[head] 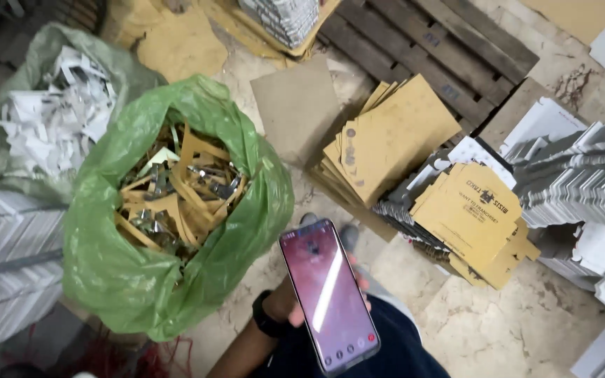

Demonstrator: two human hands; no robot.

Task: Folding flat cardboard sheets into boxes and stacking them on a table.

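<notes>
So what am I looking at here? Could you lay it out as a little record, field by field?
Setting: stone floor of a workshop, wooden pallet
Left hand: holds a phone upright, screen lit; dark wristband on the wrist
Right hand: not in view
Beside the phone: green bag full of brown card offcuts
Further left: pale bag of white paper scraps
To the right: stacks of brown card sheets and white die-cut sheets

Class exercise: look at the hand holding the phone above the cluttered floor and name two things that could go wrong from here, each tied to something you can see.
1. The phone is held by one hand, fingers showing only at its edges, above a hard stone floor; a slip could crack it.
2. Cardboard stacks and the full green bag crowd the floor nearby; eyes on the screen could mean a trip.
</notes>
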